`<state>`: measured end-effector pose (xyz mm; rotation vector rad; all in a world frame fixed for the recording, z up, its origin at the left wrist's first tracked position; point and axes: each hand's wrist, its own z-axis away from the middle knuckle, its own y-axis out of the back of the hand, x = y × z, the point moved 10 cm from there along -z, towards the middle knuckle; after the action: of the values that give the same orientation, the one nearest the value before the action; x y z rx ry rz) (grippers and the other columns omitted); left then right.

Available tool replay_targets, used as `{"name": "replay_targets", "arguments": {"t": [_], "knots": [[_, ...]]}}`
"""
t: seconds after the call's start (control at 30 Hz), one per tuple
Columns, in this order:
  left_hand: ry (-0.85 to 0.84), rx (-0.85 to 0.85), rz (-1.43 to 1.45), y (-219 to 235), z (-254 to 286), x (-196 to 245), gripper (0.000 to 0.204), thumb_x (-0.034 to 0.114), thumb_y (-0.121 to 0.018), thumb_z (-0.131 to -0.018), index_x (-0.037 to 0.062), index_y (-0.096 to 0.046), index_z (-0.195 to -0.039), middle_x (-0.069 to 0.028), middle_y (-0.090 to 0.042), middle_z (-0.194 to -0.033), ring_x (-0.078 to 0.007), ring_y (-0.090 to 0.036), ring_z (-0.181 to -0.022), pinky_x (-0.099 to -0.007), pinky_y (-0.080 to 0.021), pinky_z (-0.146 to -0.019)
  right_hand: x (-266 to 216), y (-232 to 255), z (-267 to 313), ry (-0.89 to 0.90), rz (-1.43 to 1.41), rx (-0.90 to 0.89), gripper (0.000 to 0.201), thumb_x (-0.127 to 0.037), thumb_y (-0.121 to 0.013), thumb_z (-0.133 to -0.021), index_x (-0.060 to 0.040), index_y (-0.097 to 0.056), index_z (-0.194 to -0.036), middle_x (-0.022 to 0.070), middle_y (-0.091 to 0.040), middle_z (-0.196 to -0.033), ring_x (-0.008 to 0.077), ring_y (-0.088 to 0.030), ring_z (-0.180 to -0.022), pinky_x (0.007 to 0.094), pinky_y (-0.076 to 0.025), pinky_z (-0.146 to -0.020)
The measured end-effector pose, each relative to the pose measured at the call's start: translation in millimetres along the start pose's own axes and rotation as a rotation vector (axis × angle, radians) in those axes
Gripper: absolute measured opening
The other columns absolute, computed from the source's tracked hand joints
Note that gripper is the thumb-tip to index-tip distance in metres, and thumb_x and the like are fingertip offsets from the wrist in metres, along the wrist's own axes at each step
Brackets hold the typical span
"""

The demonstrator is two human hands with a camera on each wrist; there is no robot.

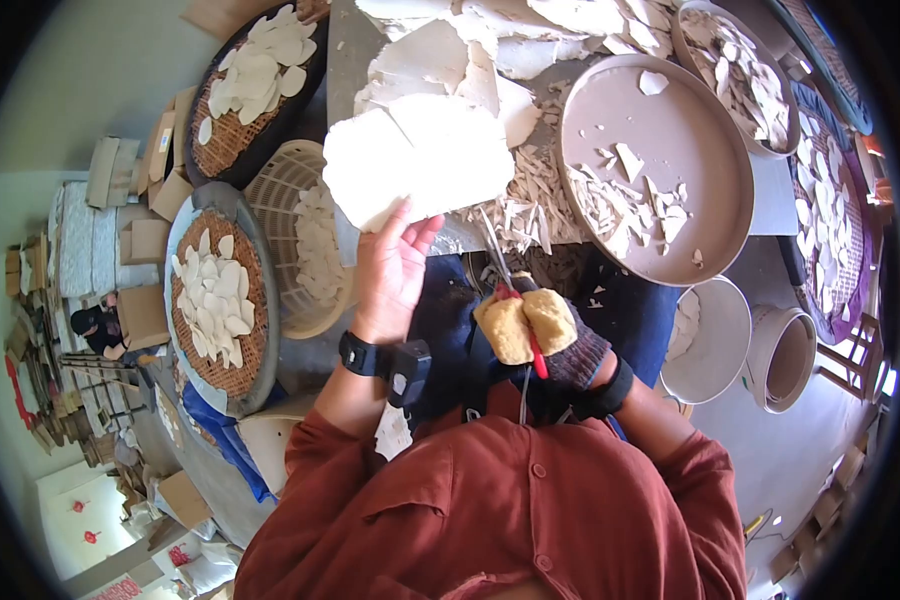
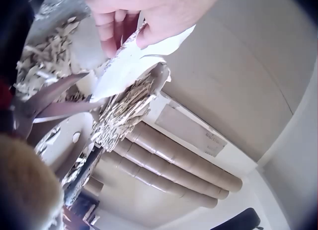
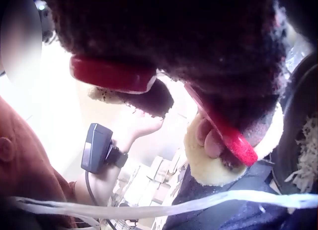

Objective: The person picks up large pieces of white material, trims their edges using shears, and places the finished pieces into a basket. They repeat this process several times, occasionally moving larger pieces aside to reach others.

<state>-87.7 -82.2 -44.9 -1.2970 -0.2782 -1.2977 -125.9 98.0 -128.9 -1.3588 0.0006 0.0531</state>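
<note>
My bare left hand (image 1: 395,275) pinches the lower edge of a large, pale, thin sheet (image 1: 420,155), thumb on top. In the left wrist view that hand (image 2: 154,14) holds the sheet (image 2: 126,68) tilted. Scissors (image 1: 494,245) with red handles are in my right hand (image 1: 560,345), which wears a dark knitted glove with yellow spongy padding (image 1: 525,325). Their blades (image 2: 59,101) stand apart close to the sheet's corner; whether they touch it I cannot tell. Gloved fingers curl round the red handles (image 3: 114,73) in the right wrist view.
More pale sheets and scraps lie on the grey table (image 1: 350,70). A round tray (image 1: 660,150) with broken pieces stands right of the sheet. Left are a plastic basket (image 1: 270,190) and woven trays (image 1: 255,350) of oval pieces. Buckets (image 1: 725,350) stand at the lower right.
</note>
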Motion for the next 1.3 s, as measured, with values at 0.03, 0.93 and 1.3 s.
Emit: {"name": "replay_targets", "arguments": {"t": [0.03,0.93,1.3], "knots": [[0.011,0.004,0.008,-3.3,5.6,-8.5,0.023,0.006,-0.060,-0.086,0.0021,-0.056,-0.108,-0.0083,-0.061,-0.104,-0.0181,-0.062,-0.091,-0.0320,-0.054,-0.077,-7.7,-20.0,-1.4,0.088,0.120,0.000,0.022,-0.013,-0.055,-0.091,-0.0016,-0.051,-0.110,0.0140,-0.059,-0.107,0.0248,-0.061,-0.097,0.0376,-0.050,-0.087],[-0.004,-0.103,-0.384,-7.0,6.0,-18.1,0.048,0.002,-0.056,-0.085,0.0057,-0.029,-0.124,-0.0163,-0.058,-0.101,-0.0227,-0.066,-0.069,-0.0257,-0.055,-0.053,-46.3,-22.1,-13.0,0.303,1.242,0.000,0.023,-0.009,-0.059,-0.084,-0.0010,-0.057,-0.106,0.0093,-0.063,-0.102,0.0189,-0.061,-0.092,0.0313,-0.048,-0.082],[0.012,-0.121,-0.426,-0.8,0.9,-16.9,0.050,0.001,-0.055,-0.084,0.0058,-0.029,-0.127,-0.0146,-0.060,-0.101,-0.0212,-0.066,-0.071,-0.0253,-0.055,-0.053,-46.7,-14.0,-12.5,0.405,1.598,0.027,0.024,-0.021,-0.051,-0.091,-0.0004,-0.060,-0.097,0.0086,-0.064,-0.090,0.0157,-0.062,-0.083,0.0297,-0.049,-0.075]]}}
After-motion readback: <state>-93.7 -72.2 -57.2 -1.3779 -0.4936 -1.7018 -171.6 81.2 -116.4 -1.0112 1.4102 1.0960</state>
